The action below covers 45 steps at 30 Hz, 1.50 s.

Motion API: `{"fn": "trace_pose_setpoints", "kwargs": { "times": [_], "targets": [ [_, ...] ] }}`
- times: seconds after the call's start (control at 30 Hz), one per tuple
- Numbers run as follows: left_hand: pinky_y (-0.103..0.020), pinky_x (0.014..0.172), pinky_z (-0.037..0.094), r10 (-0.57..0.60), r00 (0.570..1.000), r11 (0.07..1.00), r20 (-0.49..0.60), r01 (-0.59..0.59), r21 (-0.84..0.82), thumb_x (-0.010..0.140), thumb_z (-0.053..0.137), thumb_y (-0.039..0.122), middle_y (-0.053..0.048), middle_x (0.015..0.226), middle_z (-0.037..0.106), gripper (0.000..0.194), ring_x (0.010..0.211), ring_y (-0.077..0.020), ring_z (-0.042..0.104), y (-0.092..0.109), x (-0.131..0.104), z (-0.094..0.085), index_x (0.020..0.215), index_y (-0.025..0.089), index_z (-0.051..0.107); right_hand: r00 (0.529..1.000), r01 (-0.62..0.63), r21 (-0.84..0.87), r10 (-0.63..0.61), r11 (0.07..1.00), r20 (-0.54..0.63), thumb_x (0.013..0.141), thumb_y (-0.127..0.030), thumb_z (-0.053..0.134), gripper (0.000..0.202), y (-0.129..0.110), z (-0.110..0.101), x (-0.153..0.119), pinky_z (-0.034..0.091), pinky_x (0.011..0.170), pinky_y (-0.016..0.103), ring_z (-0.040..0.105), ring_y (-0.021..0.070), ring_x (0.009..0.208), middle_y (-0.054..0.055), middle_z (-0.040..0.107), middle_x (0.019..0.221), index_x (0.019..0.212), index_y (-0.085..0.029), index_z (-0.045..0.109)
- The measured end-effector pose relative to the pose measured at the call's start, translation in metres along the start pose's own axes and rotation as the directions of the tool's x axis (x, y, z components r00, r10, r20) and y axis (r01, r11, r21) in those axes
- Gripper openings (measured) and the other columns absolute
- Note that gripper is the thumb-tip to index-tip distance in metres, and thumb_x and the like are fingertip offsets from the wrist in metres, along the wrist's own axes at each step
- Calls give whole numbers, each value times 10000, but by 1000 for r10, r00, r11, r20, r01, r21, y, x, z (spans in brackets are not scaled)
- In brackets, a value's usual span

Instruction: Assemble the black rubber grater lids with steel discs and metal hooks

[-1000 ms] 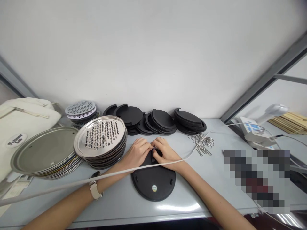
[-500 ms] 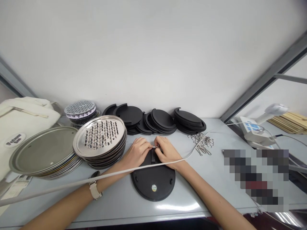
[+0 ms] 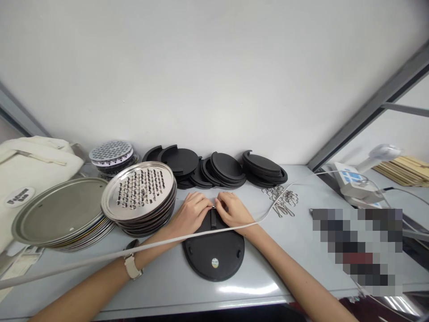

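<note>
On the table before me lies a round black plate [image 3: 214, 248], its ribbed back with a small round sticker facing up. At its far edge, my left hand [image 3: 192, 210] pinches a small shiny metal wire clip [image 3: 213, 207] between thumb and fingers. My right hand [image 3: 234, 210] is curled against the same spot, thumb tip on the clip, and its wrist lies over the plate's right side. Most of the clip is hidden by the fingers. To the right of my right hand lies a loose pile of wire clips [image 3: 283, 199].
Stacked metal grater discs [image 3: 142, 190] and round trays [image 3: 60, 210] stand at left, near a cream bag [image 3: 33, 167]. Several black plates [image 3: 228, 167] line the wall. A white cable [image 3: 161, 243] crosses above my forearms. A white device [image 3: 355, 181] is at right.
My right thumb and fingers have shifted slightly at the plate's far edge, and less of the metal clip shows. The plate and the stacks have stayed put.
</note>
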<state>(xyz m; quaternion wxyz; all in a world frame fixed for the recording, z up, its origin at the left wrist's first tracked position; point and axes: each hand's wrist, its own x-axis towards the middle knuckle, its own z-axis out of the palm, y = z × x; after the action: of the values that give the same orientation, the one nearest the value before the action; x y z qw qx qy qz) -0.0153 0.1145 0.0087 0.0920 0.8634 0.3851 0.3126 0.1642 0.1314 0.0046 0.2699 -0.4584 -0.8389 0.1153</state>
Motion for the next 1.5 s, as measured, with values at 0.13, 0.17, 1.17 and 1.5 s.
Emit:
{"fn": "trace_pose_setpoints", "kwargs": {
  "times": [0.13,0.17,1.17,1.5],
  "targets": [
    [-356,827,410,18,1000,1000,-5,-18,4,916,427,158,-42,850,558,177,862,-185,511,-2,0,0,893,172,602,999,-41,13,41,999,-8,883,-189,382,190,1,2,-1,337,632,247,469,139,613,-18,476,620,702,-202,442],
    [-352,823,413,21,1000,1000,-6,-21,0,915,430,161,-41,846,558,175,859,-184,514,-2,0,0,891,173,603,998,-61,4,61,998,-3,884,-194,378,193,1,3,-1,331,623,244,473,139,609,-18,481,617,706,-202,450],
    [-315,810,425,-62,998,989,-9,61,-137,884,490,140,-17,829,581,125,846,-164,533,-2,2,0,846,181,602,961,-244,-247,267,938,65,916,-300,373,370,-5,0,-5,239,560,266,565,148,561,36,644,604,594,-195,523],
    [-314,817,420,-1,1000,993,-31,-2,-114,896,460,135,-27,838,568,145,854,-163,527,1,2,-2,871,175,597,948,-299,-158,312,941,62,913,-345,359,371,-7,-5,-6,235,535,258,481,131,496,18,568,537,588,-198,463]
  ]
}}
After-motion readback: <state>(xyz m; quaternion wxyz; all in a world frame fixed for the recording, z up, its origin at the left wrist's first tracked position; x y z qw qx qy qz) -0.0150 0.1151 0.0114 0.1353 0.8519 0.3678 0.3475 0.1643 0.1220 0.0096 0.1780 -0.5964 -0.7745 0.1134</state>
